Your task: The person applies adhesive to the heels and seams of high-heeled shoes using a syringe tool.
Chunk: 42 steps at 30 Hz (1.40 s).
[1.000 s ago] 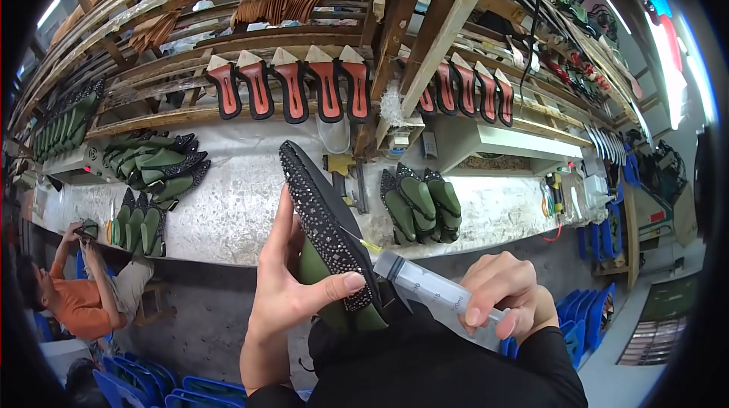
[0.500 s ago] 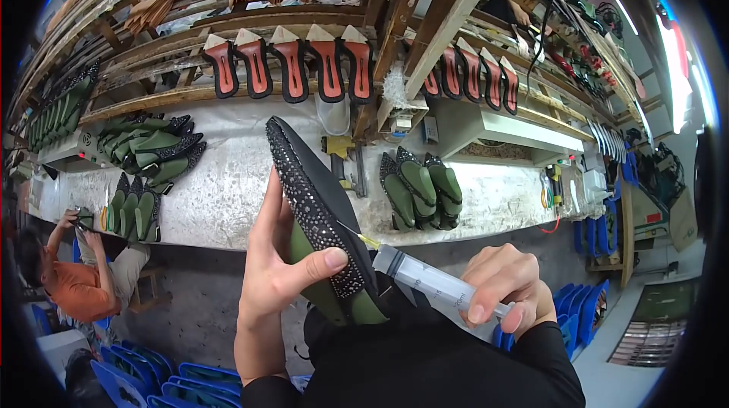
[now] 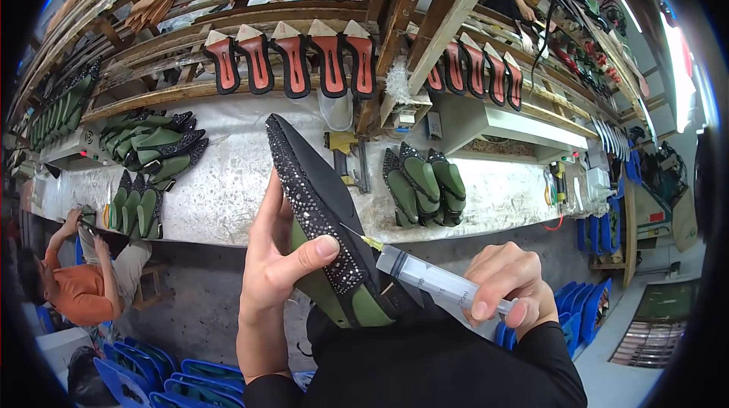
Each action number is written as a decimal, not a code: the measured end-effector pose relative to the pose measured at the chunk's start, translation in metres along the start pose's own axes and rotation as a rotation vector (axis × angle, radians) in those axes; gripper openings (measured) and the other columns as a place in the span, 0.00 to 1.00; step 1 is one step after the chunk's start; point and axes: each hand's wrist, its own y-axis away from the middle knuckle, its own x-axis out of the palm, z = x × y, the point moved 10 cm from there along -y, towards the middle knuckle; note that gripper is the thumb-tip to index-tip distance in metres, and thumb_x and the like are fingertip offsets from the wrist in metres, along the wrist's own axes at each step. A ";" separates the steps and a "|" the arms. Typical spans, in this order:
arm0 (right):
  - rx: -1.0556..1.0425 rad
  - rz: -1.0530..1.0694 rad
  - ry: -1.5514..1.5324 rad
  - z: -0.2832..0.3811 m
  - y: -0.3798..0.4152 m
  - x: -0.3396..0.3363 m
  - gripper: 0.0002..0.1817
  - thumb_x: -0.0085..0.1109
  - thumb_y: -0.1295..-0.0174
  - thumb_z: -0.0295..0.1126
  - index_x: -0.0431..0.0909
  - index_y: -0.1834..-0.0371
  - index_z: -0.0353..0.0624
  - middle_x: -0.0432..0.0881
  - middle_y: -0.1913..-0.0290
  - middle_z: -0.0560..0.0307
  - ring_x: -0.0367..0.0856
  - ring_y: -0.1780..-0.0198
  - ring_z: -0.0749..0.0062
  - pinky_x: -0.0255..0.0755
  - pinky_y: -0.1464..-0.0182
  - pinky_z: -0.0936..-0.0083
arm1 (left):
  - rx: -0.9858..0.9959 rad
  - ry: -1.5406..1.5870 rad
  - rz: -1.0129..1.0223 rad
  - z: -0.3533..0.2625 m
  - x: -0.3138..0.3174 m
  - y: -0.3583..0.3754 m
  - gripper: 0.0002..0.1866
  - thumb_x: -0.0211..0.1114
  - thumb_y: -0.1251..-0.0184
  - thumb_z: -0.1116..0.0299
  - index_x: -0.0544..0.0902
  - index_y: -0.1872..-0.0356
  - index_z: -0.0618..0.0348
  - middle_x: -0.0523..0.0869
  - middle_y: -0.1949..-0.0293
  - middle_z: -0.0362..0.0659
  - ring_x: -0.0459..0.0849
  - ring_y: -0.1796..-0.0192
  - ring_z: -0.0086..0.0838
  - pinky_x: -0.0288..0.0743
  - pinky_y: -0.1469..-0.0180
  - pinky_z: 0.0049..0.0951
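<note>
My left hand (image 3: 275, 275) is wrapped round a pointed black shoe (image 3: 307, 199) covered in shiny studs, its thumb pressed on the studded side. The shoe is fitted on a green last (image 3: 372, 309), and its flat black sole faces up and to the right. In my right hand (image 3: 507, 283) is a clear plastic syringe (image 3: 437, 280), gripped at its plunger end. The syringe's thin needle, on a yellow hub (image 3: 372, 242), points up and left, with its tip right at the edge of the sole.
Studded shoes on green lasts stand on the worktable (image 3: 213, 207), one group (image 3: 425, 184) at right and others (image 3: 137, 211) at left. Red-and-black soles (image 3: 328, 66) line the wooden rack. A person in an orange top (image 3: 83, 294) sits at left. Blue trays (image 3: 205, 389) stand low on both sides.
My left thumb has shifted slightly up and left along the studs, and the shoe has turned a little. The needle tip stays by the sole's edge.
</note>
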 end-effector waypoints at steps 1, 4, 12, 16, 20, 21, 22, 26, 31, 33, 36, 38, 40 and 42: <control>0.000 -0.004 -0.002 0.000 0.001 0.000 0.17 0.61 0.28 0.38 0.83 0.55 0.30 0.87 0.67 0.50 0.72 0.83 0.72 0.67 0.78 0.80 | 0.001 0.001 -0.002 0.000 0.000 0.000 0.50 0.72 0.49 0.79 0.59 0.21 0.64 0.82 0.41 0.52 0.82 0.47 0.33 0.73 0.41 0.29; 0.004 0.004 0.001 -0.001 0.002 0.000 0.17 0.61 0.28 0.38 0.83 0.55 0.30 0.87 0.67 0.50 0.72 0.83 0.72 0.68 0.78 0.81 | -0.002 0.003 -0.023 -0.002 0.000 0.000 0.49 0.71 0.49 0.79 0.60 0.21 0.63 0.82 0.41 0.52 0.82 0.48 0.33 0.73 0.42 0.29; 0.031 -0.015 -0.005 -0.002 0.012 -0.002 0.17 0.61 0.28 0.38 0.83 0.56 0.29 0.88 0.66 0.49 0.72 0.83 0.72 0.68 0.78 0.81 | -0.008 0.037 -0.059 0.004 -0.001 -0.001 0.46 0.70 0.47 0.79 0.62 0.22 0.63 0.83 0.42 0.52 0.82 0.49 0.33 0.73 0.43 0.28; 0.061 -0.013 -0.016 -0.004 0.016 -0.002 0.18 0.61 0.28 0.38 0.83 0.56 0.29 0.88 0.65 0.48 0.72 0.83 0.71 0.67 0.78 0.80 | -0.005 0.039 -0.083 0.006 -0.003 -0.001 0.43 0.69 0.45 0.77 0.65 0.24 0.63 0.83 0.44 0.52 0.82 0.50 0.34 0.74 0.45 0.28; 0.072 0.004 -0.030 -0.004 0.022 -0.001 0.19 0.61 0.27 0.39 0.83 0.56 0.28 0.88 0.65 0.48 0.72 0.83 0.71 0.67 0.79 0.80 | -0.034 0.039 -0.089 0.009 -0.008 0.001 0.41 0.68 0.43 0.76 0.66 0.25 0.63 0.84 0.45 0.52 0.83 0.50 0.34 0.73 0.45 0.27; 0.073 0.012 -0.035 -0.004 0.023 0.000 0.19 0.61 0.27 0.39 0.83 0.56 0.28 0.88 0.65 0.47 0.72 0.83 0.71 0.67 0.79 0.79 | -0.040 0.037 -0.091 0.010 -0.009 0.001 0.40 0.68 0.43 0.75 0.66 0.25 0.63 0.84 0.45 0.52 0.83 0.51 0.34 0.73 0.46 0.27; 0.073 0.010 -0.036 -0.004 0.025 0.001 0.19 0.61 0.27 0.39 0.83 0.56 0.28 0.88 0.65 0.47 0.72 0.83 0.71 0.67 0.79 0.79 | -0.042 0.037 -0.091 0.010 -0.008 0.001 0.40 0.68 0.43 0.75 0.66 0.25 0.63 0.84 0.45 0.52 0.83 0.51 0.34 0.73 0.46 0.27; 0.082 0.007 -0.035 -0.002 0.029 0.002 0.19 0.61 0.27 0.40 0.83 0.56 0.28 0.88 0.65 0.47 0.72 0.83 0.70 0.66 0.79 0.79 | -0.017 0.027 -0.107 0.005 -0.007 0.001 0.38 0.67 0.42 0.74 0.67 0.27 0.63 0.84 0.47 0.51 0.83 0.51 0.33 0.73 0.46 0.26; 0.084 0.029 -0.037 -0.001 0.032 0.004 0.20 0.62 0.27 0.40 0.83 0.56 0.28 0.88 0.65 0.47 0.72 0.83 0.70 0.66 0.79 0.79 | -0.013 0.043 -0.117 0.003 -0.005 0.002 0.37 0.67 0.42 0.73 0.68 0.27 0.63 0.84 0.48 0.51 0.83 0.51 0.33 0.74 0.46 0.27; 0.087 0.020 -0.049 -0.002 0.033 0.005 0.20 0.62 0.27 0.41 0.84 0.56 0.28 0.88 0.65 0.47 0.72 0.83 0.70 0.66 0.79 0.79 | -0.015 0.044 -0.116 0.003 -0.005 0.003 0.38 0.67 0.42 0.73 0.67 0.27 0.63 0.84 0.48 0.51 0.83 0.51 0.33 0.74 0.46 0.27; 0.096 -0.002 -0.086 -0.002 0.033 0.004 0.21 0.64 0.28 0.41 0.84 0.56 0.27 0.88 0.65 0.47 0.72 0.82 0.70 0.67 0.78 0.79 | -0.016 0.051 -0.116 0.003 -0.005 0.003 0.38 0.67 0.42 0.73 0.67 0.27 0.62 0.84 0.47 0.51 0.83 0.51 0.33 0.74 0.46 0.28; 0.145 -0.001 -0.019 0.004 0.028 0.000 0.22 0.60 0.26 0.46 0.83 0.56 0.32 0.87 0.67 0.48 0.74 0.82 0.71 0.72 0.78 0.79 | -0.030 0.053 -0.111 0.006 -0.006 0.003 0.38 0.67 0.42 0.73 0.67 0.27 0.62 0.84 0.47 0.51 0.83 0.51 0.33 0.74 0.46 0.28; 0.003 -0.138 -0.198 0.029 0.025 -0.014 0.20 0.59 0.25 0.48 0.82 0.55 0.38 0.84 0.73 0.51 0.74 0.84 0.73 0.75 0.78 0.78 | -0.052 0.056 -0.104 0.008 -0.008 0.002 0.38 0.68 0.42 0.73 0.67 0.27 0.62 0.84 0.46 0.51 0.83 0.51 0.34 0.74 0.46 0.29; -0.167 -0.220 -0.421 0.062 0.026 -0.038 0.18 0.55 0.23 0.49 0.77 0.51 0.45 0.82 0.78 0.55 0.77 0.83 0.73 0.82 0.75 0.75 | -0.051 0.050 -0.100 0.006 -0.010 0.002 0.38 0.68 0.42 0.73 0.67 0.27 0.62 0.84 0.46 0.51 0.83 0.51 0.34 0.74 0.45 0.29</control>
